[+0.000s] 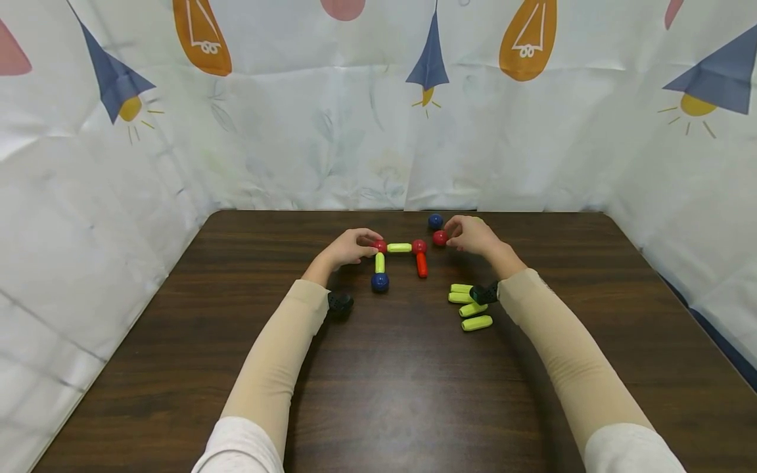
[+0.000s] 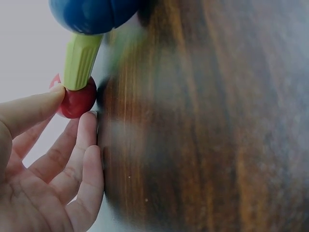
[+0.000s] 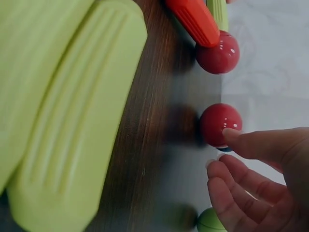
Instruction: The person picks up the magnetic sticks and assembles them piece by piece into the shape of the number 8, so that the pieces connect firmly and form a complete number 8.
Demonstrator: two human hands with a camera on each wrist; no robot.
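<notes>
My left hand (image 1: 353, 246) pinches the red ball (image 2: 79, 101) at the left corner of a joined shape, with thumb and fingertips on its side. From that ball a yellow-green rod (image 2: 82, 62) runs to a blue ball (image 1: 380, 282). Another yellow-green rod (image 1: 399, 247) leads right to a second red ball (image 1: 419, 246), which has a red rod (image 1: 422, 265) on its near side. My right hand (image 1: 471, 235) holds a loose red ball (image 3: 218, 121) between thumb and fingers, just right of the shape. The thumb tip overlaps this ball in the right wrist view.
A blue ball (image 1: 435, 221) lies behind the loose red one. Several yellow-green rods (image 1: 476, 322) lie below my right wrist. A green ball (image 3: 210, 221) shows beside the right fingers, mostly hidden by them in the head view. Patterned cloth (image 1: 331, 144) stands behind the table's far edge.
</notes>
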